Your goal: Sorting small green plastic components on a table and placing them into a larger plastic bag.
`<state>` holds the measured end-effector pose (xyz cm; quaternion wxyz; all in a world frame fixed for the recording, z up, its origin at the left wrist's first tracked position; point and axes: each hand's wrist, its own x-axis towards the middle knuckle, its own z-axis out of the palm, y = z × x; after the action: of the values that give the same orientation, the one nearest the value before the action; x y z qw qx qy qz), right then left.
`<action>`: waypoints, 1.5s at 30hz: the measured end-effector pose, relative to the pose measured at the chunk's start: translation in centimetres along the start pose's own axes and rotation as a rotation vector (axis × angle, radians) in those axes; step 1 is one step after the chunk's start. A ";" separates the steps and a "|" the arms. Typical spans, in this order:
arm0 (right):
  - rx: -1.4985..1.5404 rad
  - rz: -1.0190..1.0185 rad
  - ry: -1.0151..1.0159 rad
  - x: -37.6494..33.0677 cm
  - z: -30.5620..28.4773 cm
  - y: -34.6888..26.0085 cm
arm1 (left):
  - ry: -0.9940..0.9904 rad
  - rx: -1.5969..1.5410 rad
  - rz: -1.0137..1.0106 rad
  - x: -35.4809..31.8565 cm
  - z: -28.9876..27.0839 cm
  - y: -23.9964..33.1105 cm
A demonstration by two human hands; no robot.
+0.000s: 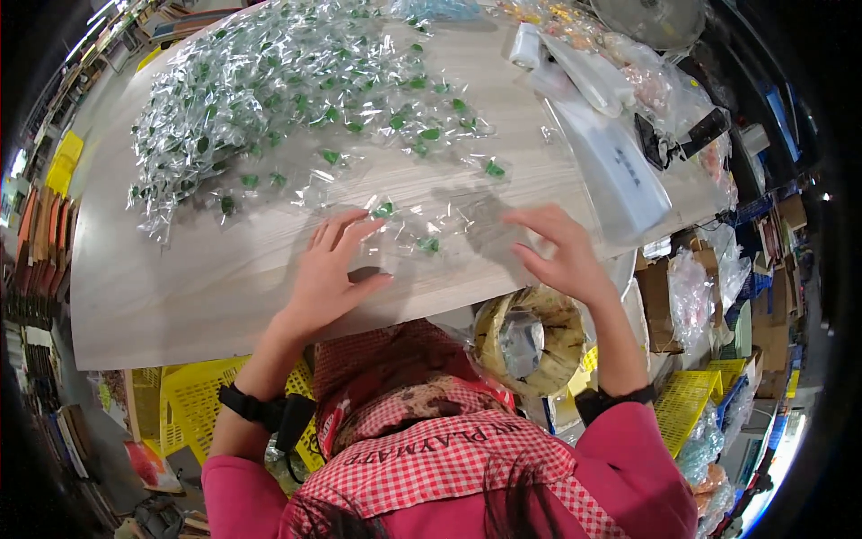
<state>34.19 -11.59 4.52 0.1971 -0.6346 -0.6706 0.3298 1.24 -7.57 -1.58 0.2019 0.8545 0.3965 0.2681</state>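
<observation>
My left hand [330, 269] lies flat on the pale wooden table [180, 287], fingers spread, fingertips touching a clear plastic wrapper with a green piece [384, 210]. My right hand [558, 250] hovers at the table's near edge with fingers apart, next to more clear wrappers, one holding a green piece [429, 243]. A big heap of clear wrappers with green pieces [269, 90] covers the far left of the table.
Clear plastic bags [620, 162] and packets of small items [646, 81] lie at the table's right. A large tape-like roll [530, 337] sits below the table edge. Yellow crates [193, 395] and cardboard boxes [669, 296] stand on the floor.
</observation>
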 end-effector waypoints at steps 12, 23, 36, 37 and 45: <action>-0.517 -0.601 0.058 3.2 3.9 -0.2 | 0.118 0.153 0.023 1.3 1.8 1.8; -0.524 -0.622 0.300 4.7 5.3 4.9 | 0.211 0.260 -0.015 3.0 3.3 2.9; -0.580 -0.612 0.310 3.0 3.1 4.4 | 0.325 0.283 0.107 6.7 4.9 3.7; -0.570 -0.495 0.273 2.9 2.8 5.8 | 0.308 0.289 0.156 6.9 5.0 4.4; 0.398 -0.355 0.418 3.8 3.0 1.5 | 0.118 -0.178 0.021 8.4 7.4 6.8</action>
<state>32.72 -8.48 0.77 0.5048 -0.5108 -0.6383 0.2773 14.24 -6.02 -0.99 0.2505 0.8199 0.3735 0.3542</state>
